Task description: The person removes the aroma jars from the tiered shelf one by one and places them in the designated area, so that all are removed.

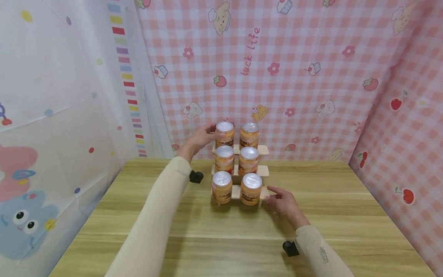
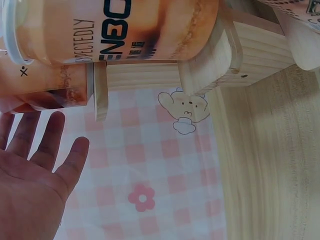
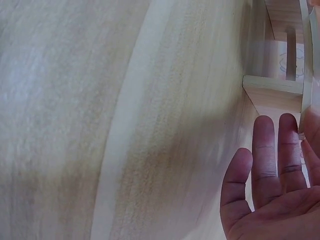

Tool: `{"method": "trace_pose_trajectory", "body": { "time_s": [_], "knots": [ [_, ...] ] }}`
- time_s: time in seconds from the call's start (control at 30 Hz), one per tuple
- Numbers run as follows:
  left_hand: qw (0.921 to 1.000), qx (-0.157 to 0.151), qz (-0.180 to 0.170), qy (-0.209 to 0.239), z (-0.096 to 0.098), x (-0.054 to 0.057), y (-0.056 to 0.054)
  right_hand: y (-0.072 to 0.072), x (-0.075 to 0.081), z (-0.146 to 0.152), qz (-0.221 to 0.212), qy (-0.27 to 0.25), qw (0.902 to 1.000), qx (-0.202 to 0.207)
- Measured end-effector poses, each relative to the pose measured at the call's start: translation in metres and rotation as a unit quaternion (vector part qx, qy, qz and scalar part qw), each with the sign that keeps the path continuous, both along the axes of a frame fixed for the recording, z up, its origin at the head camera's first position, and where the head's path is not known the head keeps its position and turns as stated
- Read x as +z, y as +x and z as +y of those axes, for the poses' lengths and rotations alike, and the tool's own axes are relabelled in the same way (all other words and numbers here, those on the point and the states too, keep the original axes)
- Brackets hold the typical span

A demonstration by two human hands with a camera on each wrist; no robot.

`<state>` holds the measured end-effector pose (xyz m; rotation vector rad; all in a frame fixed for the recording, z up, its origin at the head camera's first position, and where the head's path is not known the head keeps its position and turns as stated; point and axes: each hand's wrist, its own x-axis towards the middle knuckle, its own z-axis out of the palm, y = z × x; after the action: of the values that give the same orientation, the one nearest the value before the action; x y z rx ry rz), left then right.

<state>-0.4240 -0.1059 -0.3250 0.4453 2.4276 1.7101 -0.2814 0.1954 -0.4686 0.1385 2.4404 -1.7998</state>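
A tiered wooden rack (image 1: 263, 171) stands on the table, with two orange cans with silver lids on each of its three steps. On the top step, my left hand (image 1: 202, 139) holds the left can (image 1: 225, 134), thumb across its front; the other fingertips are partly hidden behind it. The left wrist view shows those fingers (image 2: 52, 140) spread against the can's side. My right hand (image 1: 284, 204) grips the right end of the bottom step, beside the front right can (image 1: 251, 188). In the right wrist view its other fingers (image 3: 265, 160) extend loosely below the board.
Behind the rack hangs a pink checked cloth (image 1: 297, 92), close to the top step. A white patterned cloth (image 1: 69, 96) closes off the left side, another pink cloth (image 1: 398, 127) the right. The wooden table (image 1: 221, 238) spreads out in front of the rack.
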Motion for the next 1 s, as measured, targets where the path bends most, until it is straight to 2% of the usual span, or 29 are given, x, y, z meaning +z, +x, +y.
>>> {"method": "trace_pose_trajectory", "body": {
  "time_s": [0.37, 0.57, 0.83, 1.0],
  "knots": [
    [0.9998, -0.002, 0.006, -0.018, 0.0063, 0.0039, -0.0035, -0.0006, 0.0028, 0.0016, 0.006, 0.007, 1.0000, 0.001],
    [0.9995, 0.015, 0.002, -0.027, 0.0065, 0.0010, -0.0027, 0.0000, 0.0022, 0.0011, -0.006, -0.003, 1.0000, 0.007],
    [0.9988, 0.035, 0.030, -0.018, 0.0056, -0.0031, -0.0014, -0.0018, -0.0006, 0.0004, -0.008, 0.009, 0.9999, 0.006],
    [0.9976, 0.035, 0.058, 0.008, 0.0010, 0.0041, 0.0000, -0.0031, -0.0011, 0.0033, -0.004, 0.019, 0.9998, 0.002]
  ]
}}
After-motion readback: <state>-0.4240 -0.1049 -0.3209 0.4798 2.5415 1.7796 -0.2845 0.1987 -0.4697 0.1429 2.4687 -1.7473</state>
